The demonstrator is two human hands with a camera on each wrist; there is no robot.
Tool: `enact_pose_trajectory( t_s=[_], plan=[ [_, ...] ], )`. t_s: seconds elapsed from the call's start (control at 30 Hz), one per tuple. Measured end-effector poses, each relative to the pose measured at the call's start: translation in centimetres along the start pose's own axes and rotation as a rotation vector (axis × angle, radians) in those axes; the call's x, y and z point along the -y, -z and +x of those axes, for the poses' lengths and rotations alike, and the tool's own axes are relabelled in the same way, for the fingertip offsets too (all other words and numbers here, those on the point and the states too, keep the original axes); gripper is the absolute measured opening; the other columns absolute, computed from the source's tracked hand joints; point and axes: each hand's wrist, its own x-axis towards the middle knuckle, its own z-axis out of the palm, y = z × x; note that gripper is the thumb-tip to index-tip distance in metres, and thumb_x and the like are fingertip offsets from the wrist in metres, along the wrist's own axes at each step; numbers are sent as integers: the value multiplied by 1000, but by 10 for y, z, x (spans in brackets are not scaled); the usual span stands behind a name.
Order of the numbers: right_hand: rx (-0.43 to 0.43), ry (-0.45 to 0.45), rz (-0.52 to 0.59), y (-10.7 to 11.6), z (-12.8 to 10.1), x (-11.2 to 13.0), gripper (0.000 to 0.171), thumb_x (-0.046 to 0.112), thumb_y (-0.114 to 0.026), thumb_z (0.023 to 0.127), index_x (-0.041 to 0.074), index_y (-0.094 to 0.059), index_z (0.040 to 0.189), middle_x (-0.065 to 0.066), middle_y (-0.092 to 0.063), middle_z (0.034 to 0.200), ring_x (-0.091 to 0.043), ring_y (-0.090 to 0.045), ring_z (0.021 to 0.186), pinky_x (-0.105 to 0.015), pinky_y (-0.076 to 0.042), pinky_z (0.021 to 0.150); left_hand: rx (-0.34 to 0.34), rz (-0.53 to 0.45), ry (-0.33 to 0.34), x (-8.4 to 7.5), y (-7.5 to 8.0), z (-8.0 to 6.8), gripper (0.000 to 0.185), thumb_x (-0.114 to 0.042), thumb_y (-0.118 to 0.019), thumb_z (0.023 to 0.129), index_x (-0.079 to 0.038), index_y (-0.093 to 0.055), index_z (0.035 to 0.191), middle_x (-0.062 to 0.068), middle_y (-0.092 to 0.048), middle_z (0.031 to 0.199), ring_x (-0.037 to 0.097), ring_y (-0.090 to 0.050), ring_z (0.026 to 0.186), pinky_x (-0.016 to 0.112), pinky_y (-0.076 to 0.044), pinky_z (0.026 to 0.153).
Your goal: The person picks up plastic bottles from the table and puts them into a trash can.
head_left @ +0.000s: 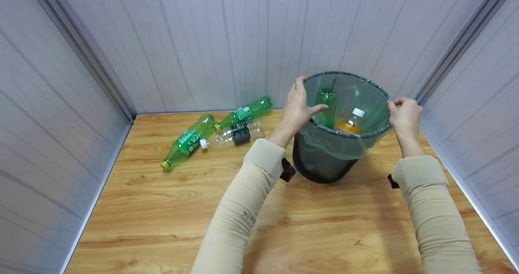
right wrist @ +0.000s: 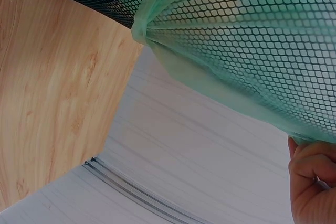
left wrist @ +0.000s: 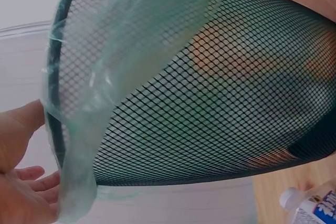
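A black mesh trash can stands at the right of the wooden floor, lined with a thin green garbage bag folded over its rim. Inside it are a green bottle and a white-capped bottle of orange liquid. My left hand spreads along the rim's left side, thumb over the edge; in the left wrist view its fingertips touch the hanging bag. With curled fingers, my right hand pinches the bag's edge at the right of the rim, also visible in the right wrist view.
Left of the can, two green bottles, one in front and one behind, lie on the floor with a clear dark-labelled bottle. Pale panel walls close in the back, left and right.
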Motion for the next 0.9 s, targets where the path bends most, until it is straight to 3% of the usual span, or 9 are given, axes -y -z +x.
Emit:
enact_pose_trajectory(
  t_s=[0.17,0.33,0.57,0.9],
  plan=[
    [16,-5,1,0,0,0,37,23,-43,92,-9,-60,101,-21,-61,88,-11,-48,58,-24,-39,54,-118,-41,-110,8,2,-3,53,-26,-65,81,-1,-40,121,13,-51,112,20,-50,101,24,-41,83],
    [12,-4,1,3,0,-3,37,22,-43,92,-9,-60,101,-21,-61,88,-9,-46,56,-23,-39,54,-237,-60,-219,14,4,-6,34,-17,-61,84,3,-49,109,12,-57,97,22,-54,90,22,-42,77],
    [-8,-24,-1,7,0,-8,36,22,-43,91,-8,-60,101,-22,-60,91,-23,-53,71,-32,-42,63,-270,-98,-220,21,9,-12,28,-17,-59,85,1,-52,106,9,-58,95,19,-55,87,20,-42,76],
    [0,-43,-8,10,-2,-9,37,24,-43,91,-7,-60,102,-19,-60,89,-17,-50,65,-31,-41,62,-378,-203,-279,43,12,-19,19,-17,-52,90,-1,-54,100,7,-57,90,16,-55,80,19,-45,69]
  ],
)
